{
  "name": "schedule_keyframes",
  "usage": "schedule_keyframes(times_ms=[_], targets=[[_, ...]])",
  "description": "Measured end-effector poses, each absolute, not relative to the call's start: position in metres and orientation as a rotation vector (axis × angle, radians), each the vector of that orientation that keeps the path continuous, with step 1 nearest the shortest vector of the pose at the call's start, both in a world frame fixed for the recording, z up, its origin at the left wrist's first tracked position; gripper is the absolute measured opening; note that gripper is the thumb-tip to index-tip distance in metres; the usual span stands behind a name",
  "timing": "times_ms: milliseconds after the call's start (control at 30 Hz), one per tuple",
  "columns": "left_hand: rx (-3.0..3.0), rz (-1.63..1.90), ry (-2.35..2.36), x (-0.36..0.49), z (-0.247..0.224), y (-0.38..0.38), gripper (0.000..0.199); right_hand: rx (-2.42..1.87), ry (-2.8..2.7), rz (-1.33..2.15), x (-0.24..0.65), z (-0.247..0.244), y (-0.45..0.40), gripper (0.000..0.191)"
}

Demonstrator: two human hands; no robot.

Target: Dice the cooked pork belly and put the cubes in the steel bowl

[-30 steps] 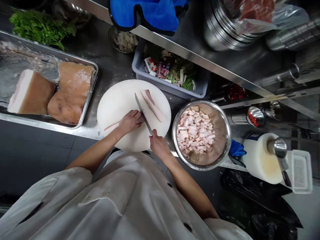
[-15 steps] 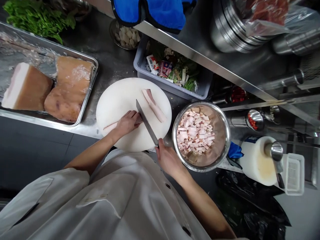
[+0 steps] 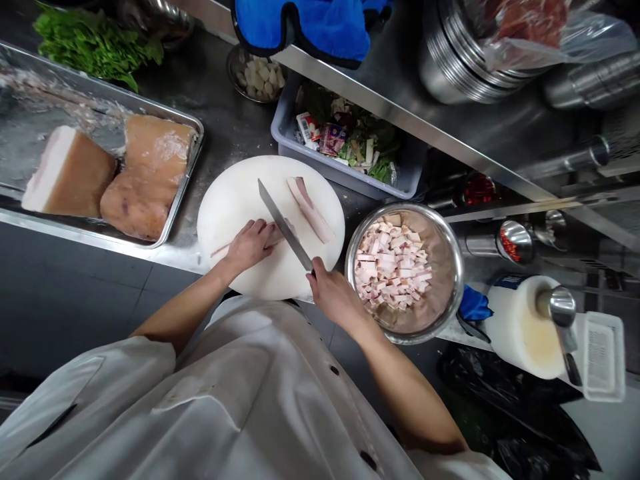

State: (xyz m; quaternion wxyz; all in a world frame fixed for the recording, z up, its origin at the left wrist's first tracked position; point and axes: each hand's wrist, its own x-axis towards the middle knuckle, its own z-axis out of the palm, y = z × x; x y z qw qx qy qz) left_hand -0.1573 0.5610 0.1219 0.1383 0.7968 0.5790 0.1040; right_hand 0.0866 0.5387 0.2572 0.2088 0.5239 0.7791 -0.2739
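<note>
My left hand (image 3: pixel 251 245) presses with bent fingers on a strip of pork that lies across the round white cutting board (image 3: pixel 235 193). The strip's thin end (image 3: pixel 220 250) shows left of the hand. In my right hand (image 3: pixel 330 291) is the handle of a knife (image 3: pixel 286 225); its blade slants over the strip, just right of my left fingertips, the tip pointing up and left. Another pork strip (image 3: pixel 311 210) lies apart on the board's right side. Right of the board, a steel bowl (image 3: pixel 447 267) holds many diced pork pieces (image 3: pixel 393 263).
A metal tray (image 3: pixel 173 223) with large pork blocks (image 3: pixel 75 173) stands at the left. Behind the board are a grey bin (image 3: pixel 345 170) of scraps and a bowl of white pieces (image 3: pixel 261 79). A steel shelf edge (image 3: pixel 400 107) overhangs. A white tub (image 3: pixel 520 327) stands right.
The knife has shifted slightly up and left, with its blade now across the strip. More of the strip shows right of my left hand. The view has shifted a little.
</note>
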Motion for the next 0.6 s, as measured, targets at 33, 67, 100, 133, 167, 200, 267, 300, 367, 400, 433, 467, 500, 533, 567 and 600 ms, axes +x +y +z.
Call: schedule_keyframes(times_ms=[33, 67, 100, 133, 167, 200, 267, 300, 367, 400, 433, 467, 500, 533, 567, 600], targets=[[2.309, 0.306, 1.662, -0.157, 0.121, 0.561, 0.043, 1.43, 2.151, -0.771, 0.09, 0.264, 0.53, 0.024], [2.312, 0.311, 1.652, -0.157, 0.121, 0.561, 0.042, 1.412, 2.136, -0.782, 0.091, 0.268, 0.525, 0.022], [2.313, 0.312, 1.644, -0.157, 0.12, 0.561, 0.041, 1.4, 2.125, -0.799, 0.09, 0.269, 0.522, 0.021], [2.313, 0.31, 1.638, -0.156, 0.12, 0.562, 0.04, 1.393, 2.12, -0.818, 0.087, 0.265, 0.523, 0.021], [2.312, 0.306, 1.629, -0.156, 0.119, 0.562, 0.038, 1.394, 2.12, -0.838, 0.082, 0.258, 0.526, 0.022], [2.306, 0.304, 1.624, -0.155, 0.118, 0.562, 0.037, 1.4, 2.125, -0.859, 0.075, 0.248, 0.532, 0.024], [2.287, 0.31, 1.636, -0.154, 0.117, 0.562, 0.035, 1.443, 2.134, -0.889, 0.061, 0.222, 0.55, 0.029], [2.278, 0.313, 1.647, -0.153, 0.116, 0.562, 0.035, 1.478, 2.142, -0.899, 0.054, 0.208, 0.56, 0.031], [2.257, 0.318, 1.68, -0.153, 0.115, 0.562, 0.037, 1.536, 2.158, -0.948, 0.047, 0.187, 0.581, 0.032], [2.244, 0.317, 1.697, -0.154, 0.115, 0.562, 0.039, 1.551, 2.163, -0.986, 0.047, 0.181, 0.589, 0.033], [2.23, 0.316, 1.712, -0.155, 0.116, 0.561, 0.04, 1.557, 2.17, -1.014, 0.048, 0.18, 0.595, 0.033], [2.215, 0.316, 1.726, -0.156, 0.116, 0.561, 0.042, 1.554, 2.176, -1.025, 0.051, 0.182, 0.598, 0.033], [2.203, 0.319, 1.737, -0.158, 0.117, 0.56, 0.043, 1.548, 2.184, -1.012, 0.055, 0.189, 0.597, 0.033], [2.197, 0.325, 1.742, -0.159, 0.117, 0.56, 0.044, 1.543, 2.195, -0.97, 0.059, 0.198, 0.593, 0.033], [2.198, 0.331, 1.737, -0.161, 0.118, 0.559, 0.045, 1.535, 2.205, -0.909, 0.063, 0.209, 0.586, 0.033], [2.201, 0.34, 1.729, -0.163, 0.118, 0.558, 0.046, 1.518, 2.204, -0.851, 0.067, 0.221, 0.577, 0.032]])
